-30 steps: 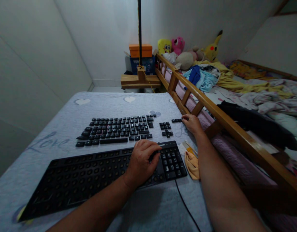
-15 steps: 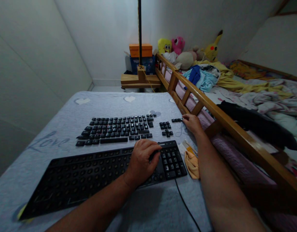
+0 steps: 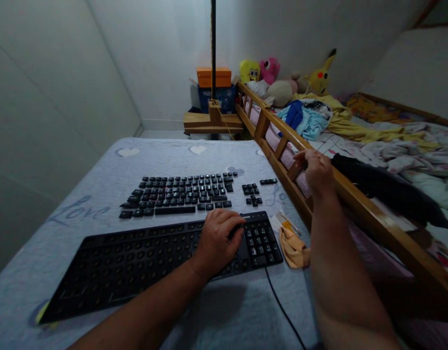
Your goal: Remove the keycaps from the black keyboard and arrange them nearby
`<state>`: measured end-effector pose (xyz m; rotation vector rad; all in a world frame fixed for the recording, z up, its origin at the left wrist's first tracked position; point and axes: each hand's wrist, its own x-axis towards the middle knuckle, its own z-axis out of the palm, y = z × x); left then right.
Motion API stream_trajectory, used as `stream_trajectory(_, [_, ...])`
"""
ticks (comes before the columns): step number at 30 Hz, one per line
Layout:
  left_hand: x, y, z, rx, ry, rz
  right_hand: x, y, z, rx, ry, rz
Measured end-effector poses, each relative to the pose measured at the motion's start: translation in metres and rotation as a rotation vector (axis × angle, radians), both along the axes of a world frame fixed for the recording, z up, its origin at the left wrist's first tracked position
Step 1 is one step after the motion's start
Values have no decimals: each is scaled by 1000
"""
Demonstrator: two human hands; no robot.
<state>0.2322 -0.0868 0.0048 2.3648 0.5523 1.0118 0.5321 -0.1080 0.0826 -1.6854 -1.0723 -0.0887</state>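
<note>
My left hand [image 3: 221, 234] rests on the black keyboard [image 3: 136, 260], curled just left of the number pad [image 3: 262, 240], whose keycaps are in place. Anything inside those bent fingers is hidden. Left of the hand, the keyboard shows bare key sockets. My right hand [image 3: 314, 170] is raised beside the wooden bed rail, fingers loosely apart, with nothing visible in them. Beyond the keyboard, loose keycaps [image 3: 183, 190] lie in keyboard order, a long space bar [image 3: 175, 210] among them. Smaller groups [image 3: 251, 193] and a short row of keycaps [image 3: 268, 182] sit to their right.
An orange cloth [image 3: 293, 248] and thin sticks [image 3: 289, 223] lie right of the keyboard. Its cable [image 3: 282, 301] runs toward me. A wooden rail [image 3: 349, 194] borders the patterned sheet [image 3: 158, 153] on the right; clothes [image 3: 307, 119] and plush toys [image 3: 269, 70] lie beyond.
My right hand has let go of the end of the short keycap row and lifted right, over to the rail. My left hand has stayed on the keyboard.
</note>
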Motion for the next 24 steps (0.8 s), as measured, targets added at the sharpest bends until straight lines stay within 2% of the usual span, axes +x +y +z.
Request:
stream_trajectory(3, [0,0,-1,5,14,7,-28,-13,28,110,73,47])
stream_trajectory(6, [1,0,-2,2,28,8,-54,-27,36,50,202,173])
stream_trajectory(11, [2,0,-3,-1,50,0,-85,-56,16,-239,408,442])
stream_trajectory(14, [2,0,-4,3,72,-4,-102,-71,4,-394,464,541])
stream_trajectory(19, [2,1,-4,13,100,-10,-124,-80,-15,-483,403,528])
stream_trajectory(24, [3,1,-6,23,98,-18,-129,-79,-37,-552,275,455])
